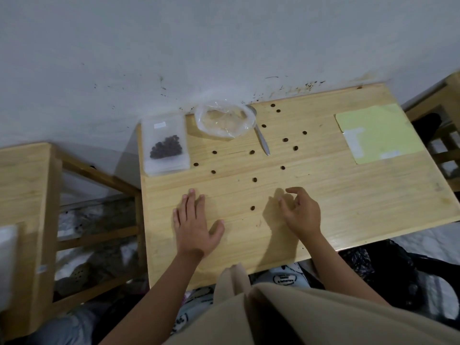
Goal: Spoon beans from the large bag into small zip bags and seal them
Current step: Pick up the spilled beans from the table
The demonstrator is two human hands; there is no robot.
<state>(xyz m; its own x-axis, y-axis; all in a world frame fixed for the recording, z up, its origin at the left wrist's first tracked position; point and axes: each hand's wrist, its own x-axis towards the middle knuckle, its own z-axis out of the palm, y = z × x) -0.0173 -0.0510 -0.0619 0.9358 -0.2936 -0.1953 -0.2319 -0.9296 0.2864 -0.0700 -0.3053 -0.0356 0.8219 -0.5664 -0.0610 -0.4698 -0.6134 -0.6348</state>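
On the desk (348, 207), against the wall (174, 46), I log the following. Left hand (193, 224): flat on the wood near the front edge, fingers straight and spread, holding nothing. Right hand (300, 211): hovering just above the surface, fingers loosely curled, holding nothing. Small zip bag (164, 144): far left corner, dark beans inside, lying on a stack of empty ones at the left edge. Large bag (225, 119): clear, crumpled open, at the far edge by the wall. Spoon (261, 133): just right of it. Loose beans (255, 180): scattered singly across the middle. Green sheet (378, 130): far right corner. Bare wood lies to the right of my right hand.
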